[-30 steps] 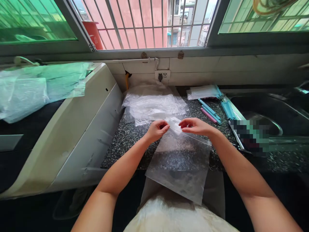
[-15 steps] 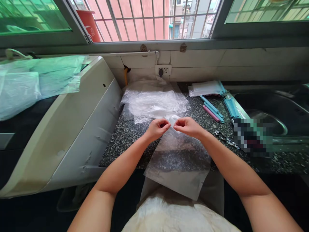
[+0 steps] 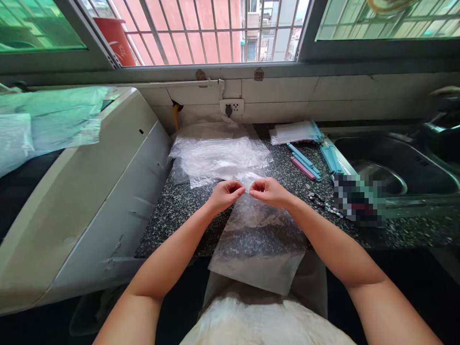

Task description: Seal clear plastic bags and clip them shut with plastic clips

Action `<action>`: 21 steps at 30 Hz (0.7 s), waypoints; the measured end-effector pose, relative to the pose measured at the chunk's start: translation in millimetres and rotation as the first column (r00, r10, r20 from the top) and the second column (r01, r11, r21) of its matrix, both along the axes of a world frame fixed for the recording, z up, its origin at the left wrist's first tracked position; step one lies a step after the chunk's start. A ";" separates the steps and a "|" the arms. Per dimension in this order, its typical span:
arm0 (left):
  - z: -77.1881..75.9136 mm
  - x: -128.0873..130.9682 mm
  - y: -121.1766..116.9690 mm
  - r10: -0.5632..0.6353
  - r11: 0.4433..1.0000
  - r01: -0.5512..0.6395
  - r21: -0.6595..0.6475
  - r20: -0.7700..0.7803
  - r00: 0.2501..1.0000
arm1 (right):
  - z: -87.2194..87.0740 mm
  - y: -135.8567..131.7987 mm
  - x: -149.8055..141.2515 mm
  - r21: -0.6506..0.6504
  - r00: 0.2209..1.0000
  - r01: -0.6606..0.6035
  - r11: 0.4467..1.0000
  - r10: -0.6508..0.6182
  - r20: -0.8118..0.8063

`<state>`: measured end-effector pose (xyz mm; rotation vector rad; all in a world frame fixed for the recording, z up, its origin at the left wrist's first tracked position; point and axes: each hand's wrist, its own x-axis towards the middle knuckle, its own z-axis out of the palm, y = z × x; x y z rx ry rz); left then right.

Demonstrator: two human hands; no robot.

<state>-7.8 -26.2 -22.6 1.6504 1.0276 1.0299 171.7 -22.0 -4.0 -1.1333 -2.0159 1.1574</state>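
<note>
A: Where is the clear plastic bag (image 3: 257,244) right now?

B: You have it in front of you, its top edge raised over the speckled desk (image 3: 172,211) and its lower part hanging past the desk's front edge toward your lap.

A: And your fingers?

B: Your left hand (image 3: 224,194) and right hand (image 3: 269,190) sit close together at the bag's top edge, fingers pinched narrow on the plastic.

A: What lies around the bag?

B: Just behind the bag is a heap of crumpled clear plastic (image 3: 219,155). Behind and to the right of the bag lie blue and pink sealing clips (image 3: 304,165), and farther right a steel sink (image 3: 398,163). Left of the bag stands a white appliance (image 3: 89,191).
</note>
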 end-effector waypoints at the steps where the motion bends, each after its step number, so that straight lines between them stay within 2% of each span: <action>1: 0.4 -0.3 -0.1 -0.008 1.000 0.008 -0.005 0.000 1.000 | 0.0 -0.4 -0.1 -0.002 1.000 0.002 1.000 -0.002 -0.004; 21: -0.8 -2.5 -0.4 -0.076 0.996 0.077 -0.035 0.023 0.997 | -3.8 -2.7 -0.8 0.012 0.999 -0.014 1.000 0.015 -0.041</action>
